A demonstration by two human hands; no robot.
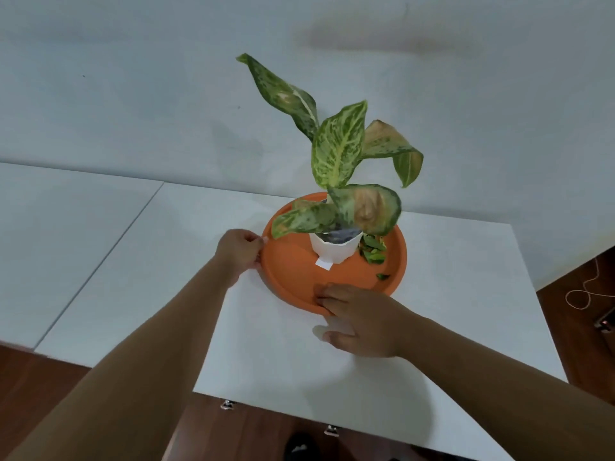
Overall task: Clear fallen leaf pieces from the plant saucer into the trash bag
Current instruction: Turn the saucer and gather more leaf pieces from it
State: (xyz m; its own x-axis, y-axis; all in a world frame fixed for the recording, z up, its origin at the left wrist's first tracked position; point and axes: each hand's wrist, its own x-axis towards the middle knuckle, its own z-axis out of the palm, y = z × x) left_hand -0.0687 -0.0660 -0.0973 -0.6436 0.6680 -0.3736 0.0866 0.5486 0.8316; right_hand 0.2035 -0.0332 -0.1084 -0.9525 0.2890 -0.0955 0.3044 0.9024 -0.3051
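Note:
An orange plant saucer (293,267) sits on a white table, and a white pot (334,249) with a spotted green plant (337,148) stands in it. A small heap of green leaf pieces (372,251) lies in the saucer to the right of the pot, with one loose piece (382,276) near the front right rim. My left hand (238,252) pinches the saucer's left rim. My right hand (359,319) grips the front rim, fingers over the edge and thumb on the table. No trash bag is in view.
The white table (266,354) ends close in front of me and at the right. A second white table (66,244) adjoins on the left. Brown floor with a thin cord (585,291) lies to the right. A white wall stands behind.

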